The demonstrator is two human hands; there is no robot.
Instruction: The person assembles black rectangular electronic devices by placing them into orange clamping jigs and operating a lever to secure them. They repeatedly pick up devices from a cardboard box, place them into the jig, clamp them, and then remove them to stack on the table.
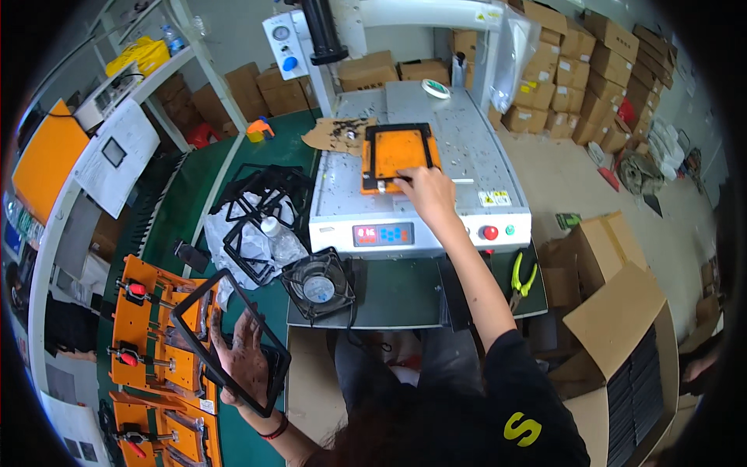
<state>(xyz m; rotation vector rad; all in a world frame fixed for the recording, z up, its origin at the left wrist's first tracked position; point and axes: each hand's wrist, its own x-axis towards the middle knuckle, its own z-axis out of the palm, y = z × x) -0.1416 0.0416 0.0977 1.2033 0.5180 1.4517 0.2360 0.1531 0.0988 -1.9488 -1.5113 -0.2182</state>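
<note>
My left hand holds up a thin black rectangular frame at the lower left, tilted. Its fingers stretch out behind the frame's opening, and dark smudges mark them. My right hand reaches forward to a white bench machine. Its fingers are pinched at the lower edge of another black frame, which lies on an orange fixture plate. A thin white stick shows beside the right hand; whether the hand grips it, I cannot tell.
Black frames and a small fan lie left of the machine. Orange clamp fixtures stand lower left. Yellow-handled pliers rest near the front edge. An open carton of black parts stands at right. A black cylinder hangs above.
</note>
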